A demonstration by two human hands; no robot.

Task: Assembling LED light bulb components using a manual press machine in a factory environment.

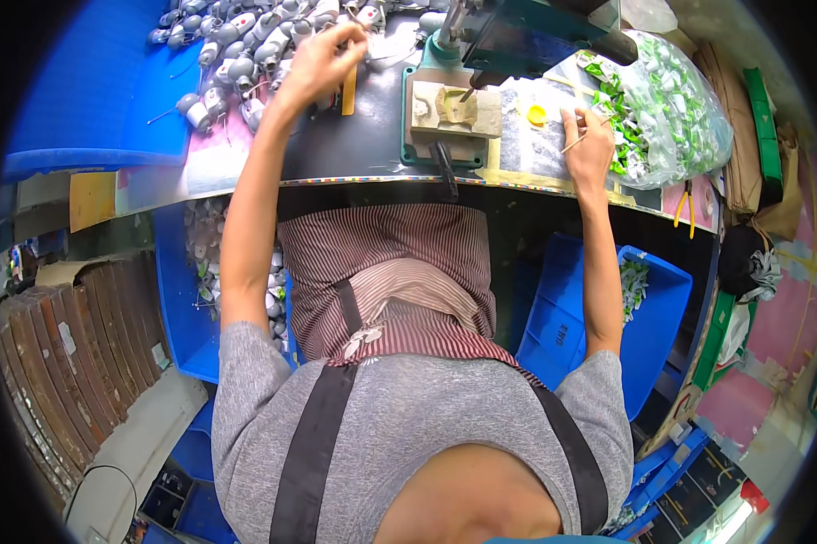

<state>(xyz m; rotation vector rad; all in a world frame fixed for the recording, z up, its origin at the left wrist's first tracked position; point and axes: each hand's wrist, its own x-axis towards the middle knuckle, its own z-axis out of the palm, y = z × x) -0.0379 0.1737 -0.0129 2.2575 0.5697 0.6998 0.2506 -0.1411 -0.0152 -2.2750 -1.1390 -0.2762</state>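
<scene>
My left hand [328, 62] reaches over the right side of a pile of grey and white plastic parts [268, 41]. Its fingers are bent together beside a white part with a red spot [369, 15]; what they grip, if anything, I cannot make out. At the right, my right hand [591, 150] pinches a thin light-coloured stick [573, 143]. Close to its fingertips lies a small round yellow dish [537, 115]. Between my hands stands a green bench press [440, 54], with a pale block-shaped fixture [455, 107] on its base and a dark lever [446, 172] in front.
A clear plastic bag of green and white pieces [676, 109] lies right of my right hand. Yellow-handled pliers [685, 210] hang at the table edge. A blue bin [73, 161] borders the pile; more blue bins [553, 317] stand beneath the table. An orange strip [348, 92] lies near my left hand.
</scene>
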